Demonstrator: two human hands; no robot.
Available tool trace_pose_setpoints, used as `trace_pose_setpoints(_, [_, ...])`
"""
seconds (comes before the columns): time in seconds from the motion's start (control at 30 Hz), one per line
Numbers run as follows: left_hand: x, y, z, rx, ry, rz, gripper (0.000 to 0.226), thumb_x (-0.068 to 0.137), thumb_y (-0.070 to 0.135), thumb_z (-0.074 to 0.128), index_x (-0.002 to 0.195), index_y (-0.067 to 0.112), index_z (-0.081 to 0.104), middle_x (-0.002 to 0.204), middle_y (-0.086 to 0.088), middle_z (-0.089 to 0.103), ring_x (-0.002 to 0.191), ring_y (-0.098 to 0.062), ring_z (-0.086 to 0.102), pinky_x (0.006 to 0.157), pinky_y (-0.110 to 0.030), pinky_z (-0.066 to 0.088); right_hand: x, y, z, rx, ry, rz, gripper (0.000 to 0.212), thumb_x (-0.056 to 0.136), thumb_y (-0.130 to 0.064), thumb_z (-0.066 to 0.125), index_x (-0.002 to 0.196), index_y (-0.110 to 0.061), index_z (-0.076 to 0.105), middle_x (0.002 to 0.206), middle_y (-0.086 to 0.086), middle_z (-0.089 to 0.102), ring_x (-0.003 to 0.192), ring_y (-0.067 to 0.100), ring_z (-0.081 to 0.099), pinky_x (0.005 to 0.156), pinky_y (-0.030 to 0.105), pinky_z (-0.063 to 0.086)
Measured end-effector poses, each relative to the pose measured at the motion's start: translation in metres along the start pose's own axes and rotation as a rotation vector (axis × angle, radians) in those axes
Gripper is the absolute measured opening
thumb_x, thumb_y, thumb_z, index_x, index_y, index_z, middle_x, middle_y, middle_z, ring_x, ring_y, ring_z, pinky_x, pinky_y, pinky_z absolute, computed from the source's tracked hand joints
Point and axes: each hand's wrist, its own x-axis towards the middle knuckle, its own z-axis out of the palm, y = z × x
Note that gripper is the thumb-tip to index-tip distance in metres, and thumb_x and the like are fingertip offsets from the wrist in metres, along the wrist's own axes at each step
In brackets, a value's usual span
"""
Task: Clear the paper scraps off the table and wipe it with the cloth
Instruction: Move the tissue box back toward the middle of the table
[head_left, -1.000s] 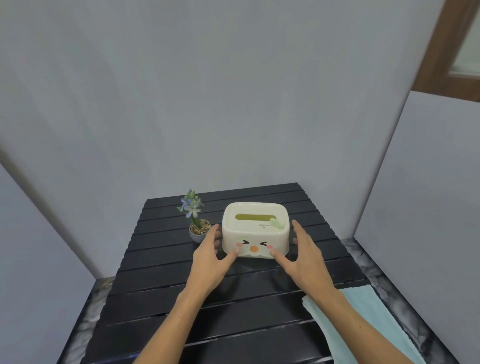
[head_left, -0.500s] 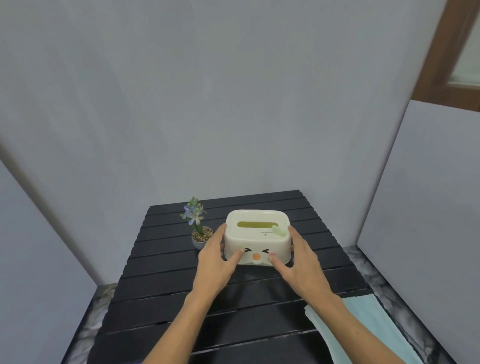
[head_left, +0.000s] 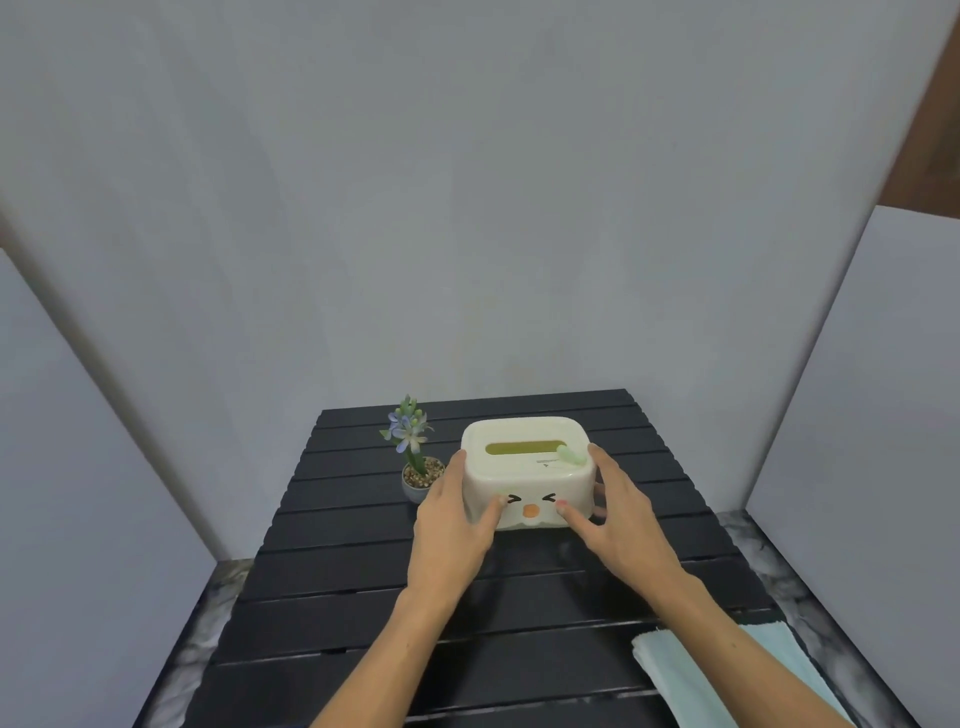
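From the head view there is one black slatted bench (head_left: 363, 613), and on it one cream tissue box (head_left: 527, 470), one small potted plant (head_left: 415, 462) and one pale blue cloth (head_left: 727, 675).

The tissue box stands upright near the far middle of the bench, with a cartoon face on its near side and a long slot in its lid. The slot shows an olive-green inside; whether any tissue lies in it is hard to tell from here. A pale green tab sits at the slot's right end.

The left hand (head_left: 449, 525) presses the box's left side, thumb on the front face, and the right hand (head_left: 618, 514) presses its right side likewise, so both grips are closed on the box.

The plant's little grey pot holds pebbles and one stem with blue flowers; it stands just beside the box, behind the left hand.

The cloth lies folded at the bench's near right corner, partly under the right forearm, well apart from the box.
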Motion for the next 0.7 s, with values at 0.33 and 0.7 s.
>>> trace_pose_setpoints(0.33, [0.022,0.000,0.002,0.024,0.008,0.020,0.065,0.085,0.041,0.070,0.142,0.038,0.039,0.127,0.011,0.062,0.114,-0.011,0.061,0.092,-0.039,0.057,0.028,0.002,0.005,-0.009,-0.013,-0.023,0.084,0.084,-0.047,0.073,0.151,-0.034,0.025,0.149,-0.006,0.044,0.130,0.016,0.051,0.101,0.044,0.052])
trace_pose_setpoints(0.7, [0.037,-0.002,0.006,0.091,0.031,0.031,0.061,0.086,0.036,0.070,0.139,0.033,0.040,0.108,0.006,0.067,0.094,-0.013,0.062,0.064,-0.003,0.045,0.042,0.002,0.008,0.004,-0.020,-0.016,0.083,0.085,-0.043,0.072,0.152,-0.034,0.024,0.147,-0.004,0.046,0.129,0.017,0.052,0.100,0.045,0.052])
